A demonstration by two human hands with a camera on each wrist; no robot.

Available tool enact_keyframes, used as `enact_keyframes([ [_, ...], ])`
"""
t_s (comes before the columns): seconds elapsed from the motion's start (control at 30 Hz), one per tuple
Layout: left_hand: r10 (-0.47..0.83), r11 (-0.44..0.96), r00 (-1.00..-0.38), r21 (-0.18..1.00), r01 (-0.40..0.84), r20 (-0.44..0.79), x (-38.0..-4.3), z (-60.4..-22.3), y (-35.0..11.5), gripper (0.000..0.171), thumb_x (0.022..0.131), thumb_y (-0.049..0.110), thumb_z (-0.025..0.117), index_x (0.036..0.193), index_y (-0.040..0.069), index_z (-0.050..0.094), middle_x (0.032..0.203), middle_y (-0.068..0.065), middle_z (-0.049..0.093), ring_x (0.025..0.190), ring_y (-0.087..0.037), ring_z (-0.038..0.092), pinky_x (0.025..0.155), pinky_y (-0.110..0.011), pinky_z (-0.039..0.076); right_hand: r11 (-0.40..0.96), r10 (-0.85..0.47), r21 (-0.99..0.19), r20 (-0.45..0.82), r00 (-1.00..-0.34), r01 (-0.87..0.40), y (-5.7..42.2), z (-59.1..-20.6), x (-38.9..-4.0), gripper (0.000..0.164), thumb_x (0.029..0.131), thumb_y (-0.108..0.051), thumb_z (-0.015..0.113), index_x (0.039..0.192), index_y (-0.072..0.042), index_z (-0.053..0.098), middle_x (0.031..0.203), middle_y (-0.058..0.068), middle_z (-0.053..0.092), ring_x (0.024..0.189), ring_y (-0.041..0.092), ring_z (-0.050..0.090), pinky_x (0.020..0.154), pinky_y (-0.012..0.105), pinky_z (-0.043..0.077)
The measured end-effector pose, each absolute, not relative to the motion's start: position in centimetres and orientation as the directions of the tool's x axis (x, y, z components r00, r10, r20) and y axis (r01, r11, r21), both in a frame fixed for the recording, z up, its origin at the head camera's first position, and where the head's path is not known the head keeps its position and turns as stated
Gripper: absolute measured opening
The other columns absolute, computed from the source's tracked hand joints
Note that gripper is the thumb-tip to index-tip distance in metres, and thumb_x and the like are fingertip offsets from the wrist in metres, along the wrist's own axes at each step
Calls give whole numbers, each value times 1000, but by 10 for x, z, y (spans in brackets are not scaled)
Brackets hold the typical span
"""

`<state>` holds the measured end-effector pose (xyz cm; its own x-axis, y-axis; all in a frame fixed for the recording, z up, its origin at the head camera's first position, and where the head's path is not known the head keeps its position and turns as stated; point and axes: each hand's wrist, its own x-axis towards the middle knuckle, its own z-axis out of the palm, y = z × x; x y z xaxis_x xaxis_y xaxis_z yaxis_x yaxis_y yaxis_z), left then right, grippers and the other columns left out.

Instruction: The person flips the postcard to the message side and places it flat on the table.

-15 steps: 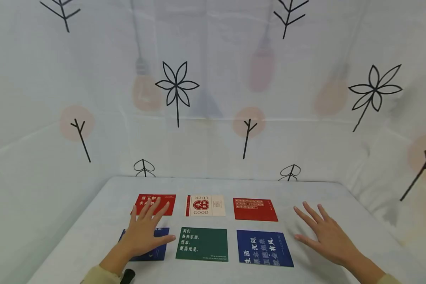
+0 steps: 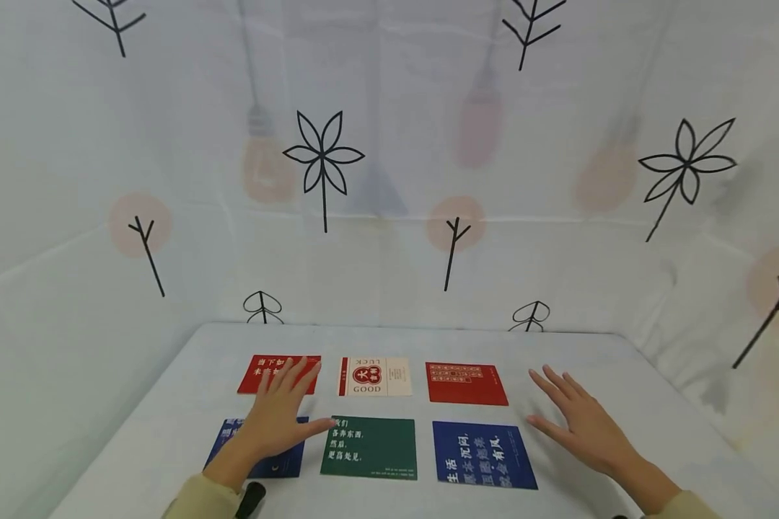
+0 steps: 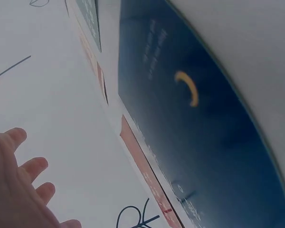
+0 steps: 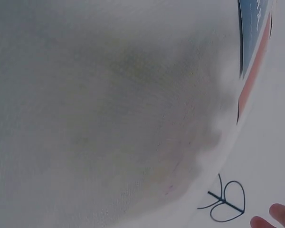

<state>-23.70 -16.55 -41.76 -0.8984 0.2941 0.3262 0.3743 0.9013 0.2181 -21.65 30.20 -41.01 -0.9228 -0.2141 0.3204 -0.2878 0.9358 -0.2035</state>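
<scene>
Two rows of printed cards lie flat on the white table. My left hand, fingers straight and spread, hovers over the blue card at the front left, hiding part of it. Its fingertips overlap the red card behind, and its thumb reaches the left edge of the green card. In the left wrist view the blue card shows a yellow crescent. To the right of the other blue card, my right hand is held above the table with straight fingers, holding nothing.
In the back row are a cream card marked GOOD LUCK and a second red card. A white curtain with plant drawings stands behind the table and at both sides. A dark object sits by the left sleeve.
My left hand has shifted right, uncovering more of the left red and blue cards. My right hand has moved slightly left, toward the cards. The cards have stayed in place.
</scene>
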Motion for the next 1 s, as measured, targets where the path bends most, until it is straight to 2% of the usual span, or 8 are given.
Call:
enact_keyframes([
  [0.47, 324, 866, -905, 298, 401, 277, -248, -414, -144, 96, 71, 67, 62, 146, 17, 32, 148, -11, 29, 137, -32, 18, 108, -57, 8, 924, -182, -271, 309, -933, -270, 291, -416, -227, 77, 81, -48, 65, 142, -10, 37, 142, 25, 33, 125, 50, 27, 91, 71, 27],
  [1.0, 307, 815, -914, 423, 397, 266, -258, -412, -114, 93, 69, 60, 70, 144, 19, 34, 145, -11, 34, 132, -32, 30, 97, -59, 33, 898, -145, -361, 299, -943, -253, 282, -419, -240, 81, 80, -47, 69, 141, -6, 36, 141, 27, 33, 126, 48, 29, 91, 68, 29],
])
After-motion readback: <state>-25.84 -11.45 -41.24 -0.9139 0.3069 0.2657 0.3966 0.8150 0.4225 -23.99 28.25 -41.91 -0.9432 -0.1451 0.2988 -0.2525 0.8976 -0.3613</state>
